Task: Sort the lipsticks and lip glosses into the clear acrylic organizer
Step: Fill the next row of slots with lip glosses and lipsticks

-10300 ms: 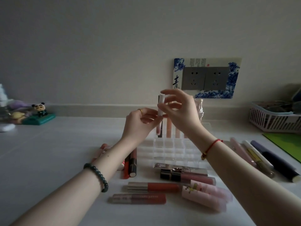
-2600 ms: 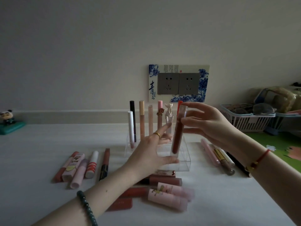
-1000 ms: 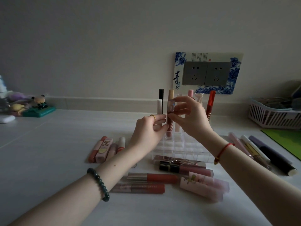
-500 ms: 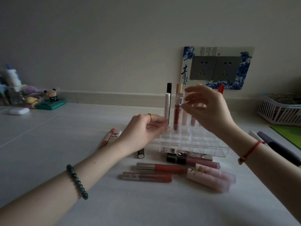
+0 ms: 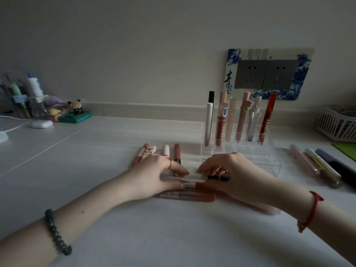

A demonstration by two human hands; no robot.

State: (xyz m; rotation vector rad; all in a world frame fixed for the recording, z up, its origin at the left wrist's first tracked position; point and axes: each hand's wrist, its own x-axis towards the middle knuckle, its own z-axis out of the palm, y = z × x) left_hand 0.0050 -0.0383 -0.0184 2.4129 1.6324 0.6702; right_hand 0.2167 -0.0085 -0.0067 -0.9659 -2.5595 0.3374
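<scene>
Pale worktop (image 5: 96, 170) runs under both your forearms, grey wall behind. Your left hand (image 5: 159, 176) lies low, palm down, thumb tip touching the silver cap of the coral gloss (image 5: 200, 185). Your right hand (image 5: 237, 176) arches over the black lipstick (image 5: 219, 177), fingers curled down onto it; can't tell if either hand actually grips. Clear organizer (image 5: 269, 164) sits just beyond your right hand, w/ standing tubes (image 5: 220, 128) upright in its back rows.
</scene>
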